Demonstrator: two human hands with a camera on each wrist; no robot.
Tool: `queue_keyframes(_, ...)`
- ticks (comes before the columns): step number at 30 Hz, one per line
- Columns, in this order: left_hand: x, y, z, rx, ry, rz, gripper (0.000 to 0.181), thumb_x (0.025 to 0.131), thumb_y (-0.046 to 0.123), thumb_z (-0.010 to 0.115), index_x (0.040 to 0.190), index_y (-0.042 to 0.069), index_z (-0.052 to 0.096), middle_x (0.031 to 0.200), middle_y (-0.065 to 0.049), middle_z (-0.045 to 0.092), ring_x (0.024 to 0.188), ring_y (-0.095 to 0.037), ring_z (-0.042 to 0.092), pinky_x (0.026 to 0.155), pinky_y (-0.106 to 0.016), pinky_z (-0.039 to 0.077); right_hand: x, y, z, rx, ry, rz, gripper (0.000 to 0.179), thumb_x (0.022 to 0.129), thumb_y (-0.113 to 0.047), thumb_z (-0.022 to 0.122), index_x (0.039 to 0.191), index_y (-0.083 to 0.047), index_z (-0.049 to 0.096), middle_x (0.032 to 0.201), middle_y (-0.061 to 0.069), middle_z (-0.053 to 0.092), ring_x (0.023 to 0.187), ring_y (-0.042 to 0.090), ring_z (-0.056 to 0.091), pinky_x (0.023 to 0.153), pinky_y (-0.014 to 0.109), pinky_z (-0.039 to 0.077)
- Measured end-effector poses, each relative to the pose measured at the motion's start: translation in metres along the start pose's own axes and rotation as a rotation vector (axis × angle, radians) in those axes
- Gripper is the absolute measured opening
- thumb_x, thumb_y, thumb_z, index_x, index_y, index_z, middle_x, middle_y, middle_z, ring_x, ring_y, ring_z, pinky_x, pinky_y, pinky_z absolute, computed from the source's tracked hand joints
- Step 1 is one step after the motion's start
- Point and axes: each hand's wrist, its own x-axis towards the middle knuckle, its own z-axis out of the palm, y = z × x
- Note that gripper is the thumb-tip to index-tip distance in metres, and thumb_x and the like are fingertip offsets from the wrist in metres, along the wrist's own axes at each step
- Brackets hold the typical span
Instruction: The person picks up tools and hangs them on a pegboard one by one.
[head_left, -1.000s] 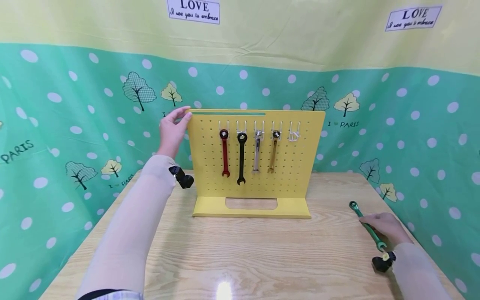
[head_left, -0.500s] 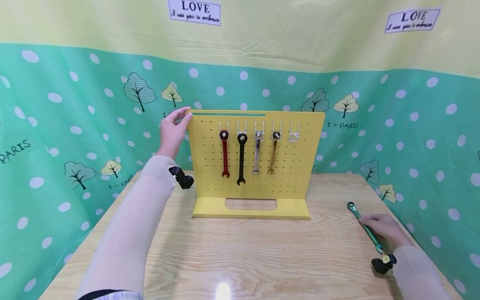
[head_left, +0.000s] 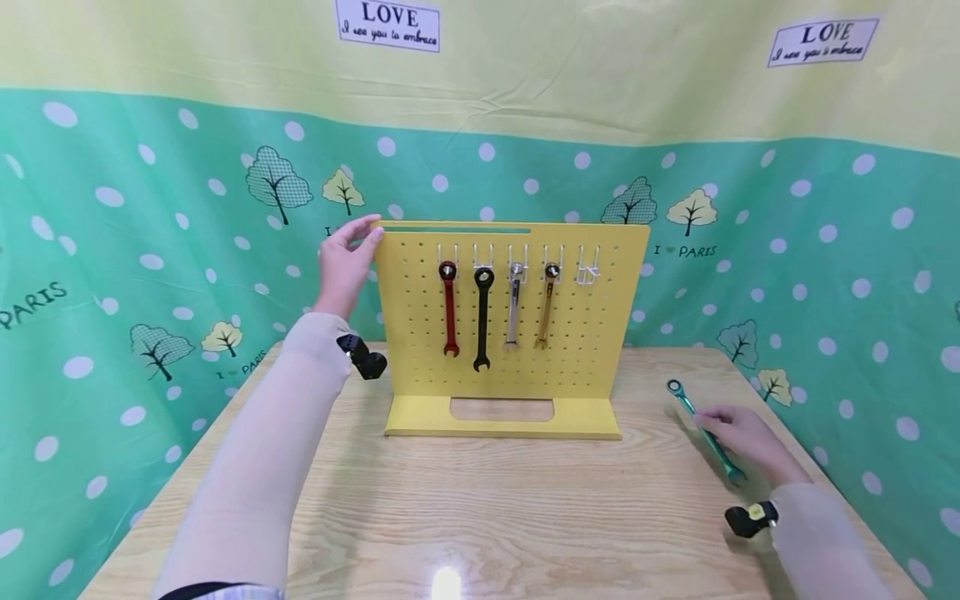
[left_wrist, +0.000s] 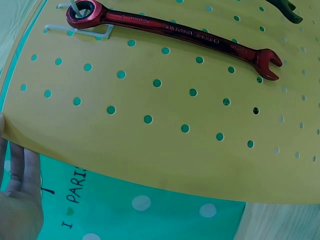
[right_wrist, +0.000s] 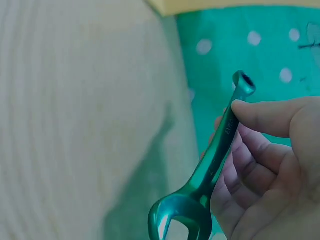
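My right hand (head_left: 742,437) pinches a green combination wrench (head_left: 708,437) between thumb and fingers, above the table's right side. In the right wrist view the green wrench (right_wrist: 220,145) has its open end toward the camera, and its shadow falls on the wood. My left hand (head_left: 347,262) grips the upper left corner of a yellow pegboard (head_left: 427,375), thumb in front. On the board's white hooks hang a red wrench (head_left: 450,312), a black wrench (head_left: 483,321), a silver wrench (head_left: 514,308) and a gold wrench (head_left: 548,308). The rightmost white hook (head_left: 587,271) bears no wrench.
The pegboard stands upright on its yellow base (head_left: 510,429) toward the back of the wooden table (head_left: 480,508). A green and yellow printed curtain (head_left: 487,108) encloses the table at the back and sides.
My right hand has lifted the green wrench off the table and moved it slightly left and up. The left hand has stayed at the board's corner.
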Motion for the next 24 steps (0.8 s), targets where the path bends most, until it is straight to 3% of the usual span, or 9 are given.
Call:
queue_keyframes(6,0.002,-0.002,0.0,-0.005,-0.004,0.0,0.035,0.097,0.034,0.066,0.13,0.022,0.067,0.127,-0.002,0.063,0.111,-0.017,0.059,0.097,-0.03,0.053,0.002,-0.03,0.001,0.07,0.024,-0.064,0.062,0.104,-0.043,0.052,0.132,0.012,0.052,0.12,0.024,0.061,0.103,0.03,0.058,0.084,0.043,0.057)
queue_keyframes(11,0.004,-0.003,0.0,-0.005,-0.002,-0.003,0.034,0.097,0.033,0.066,0.129,0.022,0.068,0.128,-0.002,0.063,0.111,-0.017,0.06,0.097,-0.029,0.053,0.001,-0.06,-0.001,0.067,0.028,-0.099,0.064,0.104,-0.047,0.051,0.136,0.009,0.05,0.127,0.026,0.058,0.107,0.033,0.058,0.088,0.047,0.056)
queue_keyframes(18,0.002,-0.003,0.0,-0.01,-0.007,-0.006,0.035,0.097,0.034,0.066,0.13,0.023,0.067,0.129,-0.002,0.063,0.113,-0.016,0.059,0.097,-0.028,0.052,0.0,-0.095,-0.004,0.075,0.08,-0.187,0.057,0.105,-0.047,0.049,0.132,0.003,0.055,0.118,0.017,0.057,0.097,0.026,0.052,0.075,0.03,0.053)
queue_keyframes(24,0.001,-0.001,-0.001,-0.008,-0.007,0.003,0.035,0.097,0.033,0.066,0.131,0.021,0.067,0.13,-0.002,0.063,0.113,-0.016,0.06,0.097,-0.028,0.052,-0.001,-0.124,-0.002,0.123,0.117,-0.227,0.056,0.104,-0.048,0.051,0.131,0.001,0.056,0.124,0.017,0.057,0.105,0.027,0.053,0.084,0.03,0.053)
